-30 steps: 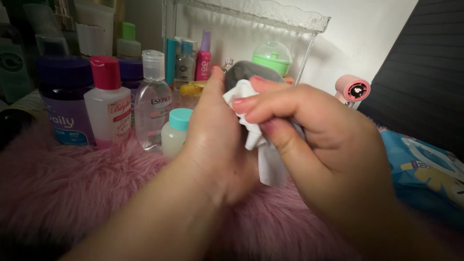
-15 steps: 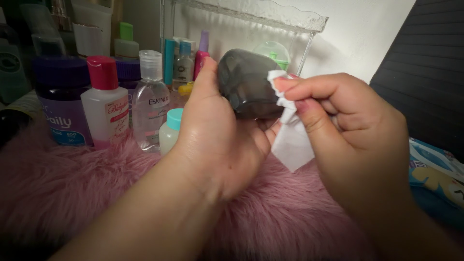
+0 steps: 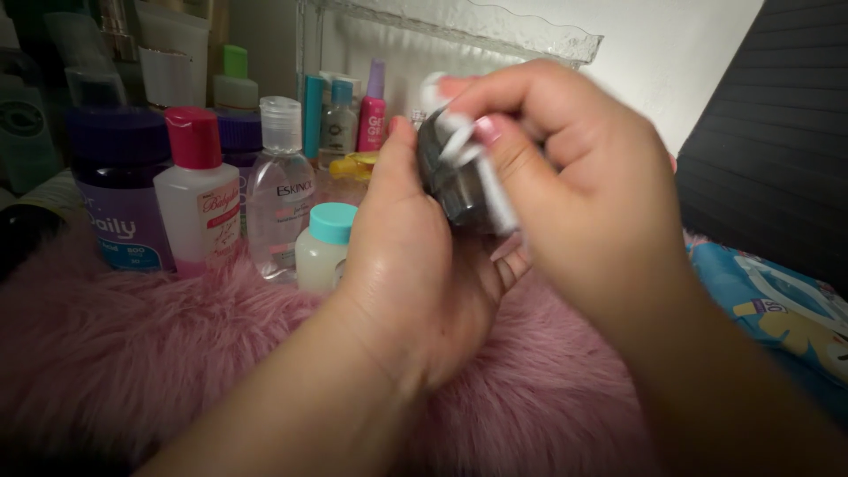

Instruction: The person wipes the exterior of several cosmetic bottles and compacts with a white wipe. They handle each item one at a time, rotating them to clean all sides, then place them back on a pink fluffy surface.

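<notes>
My left hand [image 3: 415,265] grips a dark grey rounded container [image 3: 449,177] from below and the side, held up over the pink furry mat [image 3: 132,353]. My right hand [image 3: 565,194] comes over the container's top, pinching a crumpled white wipe [image 3: 477,163] against its upper front face. Most of the container is hidden behind my right fingers.
Several bottles stand at the back left: a purple jar [image 3: 119,190], a white bottle with a red cap [image 3: 199,190], a clear bottle [image 3: 281,190], a small teal-capped bottle [image 3: 322,247]. A clear acrylic shelf [image 3: 459,35] rises behind. A blue wipes pack [image 3: 777,309] lies right.
My right hand moved the wipe from the container's right side up and over its top. My left hand kept the container at about the same spot.
</notes>
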